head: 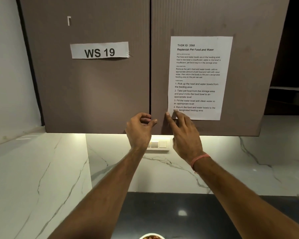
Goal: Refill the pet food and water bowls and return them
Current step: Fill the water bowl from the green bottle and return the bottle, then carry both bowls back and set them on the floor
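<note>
- Two hands meet at the upright seam between the cupboard doors: the left hand (140, 125) curls its fingers at the inner edge of the left door (93, 87), seemingly hooking it, though the hold itself is hidden.
- Just right of the seam, the right hand (181, 128) lies relaxed against the right door (159, 66), fingertips over the corner of the instruction sheet (198, 76), holding nothing.
- Directly below both wrists, a food bowl (151, 236) peeps in on the dark counter (162, 209).
- Marble wall (41, 169) lies behind; no water bowl visible.
</note>
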